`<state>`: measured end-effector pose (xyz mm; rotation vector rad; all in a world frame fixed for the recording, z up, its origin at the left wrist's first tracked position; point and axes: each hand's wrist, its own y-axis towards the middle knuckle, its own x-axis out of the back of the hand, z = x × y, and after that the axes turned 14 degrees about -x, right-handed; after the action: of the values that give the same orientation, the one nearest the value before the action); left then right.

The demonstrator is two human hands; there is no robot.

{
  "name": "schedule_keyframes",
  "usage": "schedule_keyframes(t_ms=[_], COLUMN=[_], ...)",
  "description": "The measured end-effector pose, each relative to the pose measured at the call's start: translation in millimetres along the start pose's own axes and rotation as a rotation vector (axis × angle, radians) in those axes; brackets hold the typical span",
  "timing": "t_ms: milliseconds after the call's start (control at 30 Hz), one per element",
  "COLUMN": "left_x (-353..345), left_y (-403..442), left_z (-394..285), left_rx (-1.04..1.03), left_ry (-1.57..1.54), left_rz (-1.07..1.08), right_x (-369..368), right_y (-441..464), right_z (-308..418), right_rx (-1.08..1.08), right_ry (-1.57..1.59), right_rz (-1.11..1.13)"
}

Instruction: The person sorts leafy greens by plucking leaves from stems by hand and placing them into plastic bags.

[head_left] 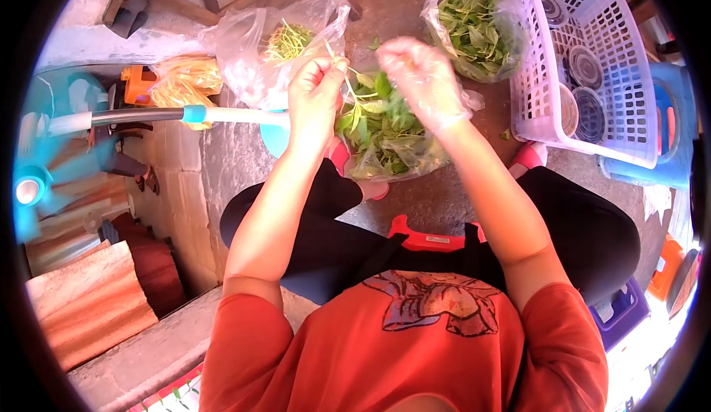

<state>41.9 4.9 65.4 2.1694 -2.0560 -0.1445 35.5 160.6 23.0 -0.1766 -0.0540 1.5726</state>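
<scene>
My left hand (318, 90) is closed, its thumb and fingers pinching a green leafy sprig (357, 107) by the stem. My right hand (421, 79) wears a thin clear plastic glove and is raised just right of the sprig. It is blurred, and its fingers do not show clearly enough to tell what they hold. Below both hands an open plastic bag of leafy greens (392, 142) sits on the floor between my feet. A clear bag with thin bare stems (289, 42) lies beyond my left hand. Another bag of picked leaves (480, 33) stands beyond my right hand.
On the right stands a pale plastic basket (548, 94) with several round clear containers, beside a blue plastic stool or crate (678, 116). A fan (29, 182) with a metal pole (141, 117) reaches in from the left. An orange-yellow plastic bag (189, 82) lies near it.
</scene>
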Motion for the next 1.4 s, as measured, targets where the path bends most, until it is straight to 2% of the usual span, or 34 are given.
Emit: schedule_keyframes(t_ms=[33, 100, 200, 300, 400, 500, 533, 667, 767, 933, 1167, 1400], left_x=[2.1, 6.1, 6.0, 3.0, 5.2, 3.0, -1.9, -11.4, -1.1, -12.8, -13.8, -15.2], left_y=[2.4, 4.2, 3.3, 2.6, 2.4, 0.5, -0.6, -0.4, 9.4, 3.5, 7.1, 4.4], left_z=[3.2, 8.5, 13.1, 11.1, 7.6, 5.3, 4.0, 5.1, -1.9, -6.6, -1.1, -3.1], left_rx=[-0.049, -0.105, -0.109, -0.101, -0.078, -0.011, -0.021, -0.086, -0.074, -0.021, -0.116, -0.081], left_ry=[0.085, 0.177, 0.182, 0.155, 0.093, -0.009, -0.032, -0.088, -0.199, -0.164, -0.134, -0.226], left_rz=[-0.002, 0.000, 0.016, 0.014, -0.010, -0.061, -0.081, -0.177, -0.247, -0.236, -0.242, -0.238], right_x=[7.4, 16.5, 6.4, -3.9, -9.6, -11.4, -12.1, -25.3, -21.7, -23.8, -24.4, -28.6], right_y=[-0.2, -1.1, -7.7, -20.3, -12.4, -5.4, -5.9, -7.6, -8.4, -9.1, -15.0, -16.8], right_z=[12.8, 29.8, 24.5, 15.2, 6.5, -2.8, 1.7, -13.6, -14.3, -6.1, -7.3, -8.0], right_rx=[0.129, 0.396, 0.363, 0.276, 0.199, 0.090, -0.186, -0.212, -0.248, -0.151, -0.164, -0.269], right_ry=[-0.125, -0.294, -0.472, -0.619, -0.539, -0.293, -0.087, 0.445, 0.558, 0.275, 0.311, 0.458], right_rz=[-0.074, -0.045, 0.083, 0.062, 0.101, 0.078, 0.148, 0.028, 0.008, 0.043, 0.220, 0.175])
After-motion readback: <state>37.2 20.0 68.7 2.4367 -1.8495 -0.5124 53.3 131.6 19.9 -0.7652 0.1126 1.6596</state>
